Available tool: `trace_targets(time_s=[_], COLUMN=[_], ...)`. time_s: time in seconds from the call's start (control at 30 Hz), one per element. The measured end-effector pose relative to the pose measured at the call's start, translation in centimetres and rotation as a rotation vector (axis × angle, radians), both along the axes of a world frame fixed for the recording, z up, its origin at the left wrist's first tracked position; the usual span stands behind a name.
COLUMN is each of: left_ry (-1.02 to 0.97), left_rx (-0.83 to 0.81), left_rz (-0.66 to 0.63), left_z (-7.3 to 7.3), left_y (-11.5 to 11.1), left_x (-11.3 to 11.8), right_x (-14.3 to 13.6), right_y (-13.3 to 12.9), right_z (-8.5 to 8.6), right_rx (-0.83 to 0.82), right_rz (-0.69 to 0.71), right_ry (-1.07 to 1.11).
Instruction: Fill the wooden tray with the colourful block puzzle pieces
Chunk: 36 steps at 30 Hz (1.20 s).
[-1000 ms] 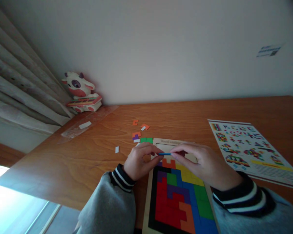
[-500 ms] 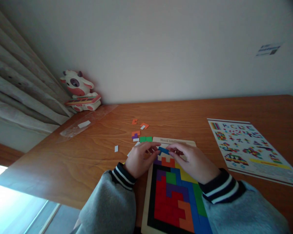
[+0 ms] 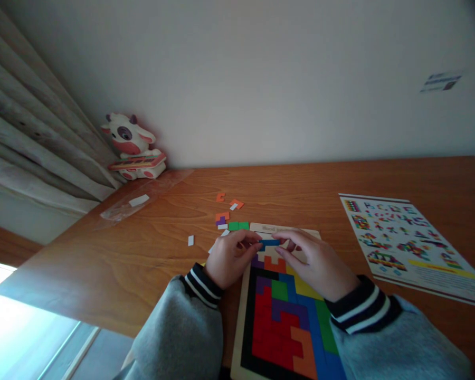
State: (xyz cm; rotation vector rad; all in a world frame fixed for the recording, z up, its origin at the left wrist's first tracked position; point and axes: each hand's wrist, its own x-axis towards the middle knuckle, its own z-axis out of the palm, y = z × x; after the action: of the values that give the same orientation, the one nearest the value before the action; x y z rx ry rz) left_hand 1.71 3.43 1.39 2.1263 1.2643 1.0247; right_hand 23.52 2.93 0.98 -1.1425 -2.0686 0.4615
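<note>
A blue puzzle piece [image 3: 269, 243] is pinched from both ends above the far part of the puzzle board [image 3: 237, 338]. My left hand [image 3: 231, 258] grips its left end between thumb and fingers. At the right end, the thumb and fingertips of my right hand [image 3: 311, 258] close on the same piece. Below them, the wooden-rimmed board holds red, purple, green, yellow, orange and blue pieces fitted together. An orange piece [image 3: 275, 265] lies in it just under the hands. The right hand and sleeve hide part of the board's right side.
Beyond the left hand lie a green piece [image 3: 238, 226], orange pieces [image 3: 236, 203] and white pieces [image 3: 190, 240]. A printed pattern sheet [image 3: 411, 237] rests on the right. A toy cow [image 3: 132, 148] stands at the back left, near a clear plastic bag [image 3: 121, 211].
The blue piece has been turned between the fingers, so its narrow edge now faces me. Both hands stay close to the same place over the board.
</note>
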Motion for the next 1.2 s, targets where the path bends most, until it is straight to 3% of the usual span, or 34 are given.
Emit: trace_targets(time_s=[0.3, 0.43, 0.57, 0.77, 0.87, 1.03, 1.2], left_ry=[-0.024, -0.050, -0.081, -0.065, -0.015, 0.184, 0.320], left_rx=[0.056, 0.108, 0.135, 0.156, 0.179, 0.257, 0.279], left_rz=[0.031, -0.059, -0.062, -0.114, -0.125, -0.202, -0.321], left_z=[-0.1, 0.4, 0.6, 0.8, 0.8, -0.2, -0.7], left_y=[0.0, -0.6, -1.0, -1.4, -1.4, -0.8, -0.8], left_x=[-0.1, 0.4, 0.9, 1.2, 1.2, 1.1, 1.3], right_x=[1.1, 1.2, 0.9, 0.9, 1.6, 3.9, 4.9], right_y=[0.4, 0.1, -0.4, -0.3, -0.1, 0.3, 0.8], right_z=[0.6, 1.4, 1.8, 2.2, 2.4, 2.0, 0.7], right_rx=[0.014, -0.079, -0.178, -0.168, -0.185, -0.264, -0.251], right_rz=[-0.097, -0.003, 0.117, 0.165, 0.105, -0.135, -0.191], right_ry=[0.048, 0.083, 0.111, 0.120, 0.117, 0.132, 0.191])
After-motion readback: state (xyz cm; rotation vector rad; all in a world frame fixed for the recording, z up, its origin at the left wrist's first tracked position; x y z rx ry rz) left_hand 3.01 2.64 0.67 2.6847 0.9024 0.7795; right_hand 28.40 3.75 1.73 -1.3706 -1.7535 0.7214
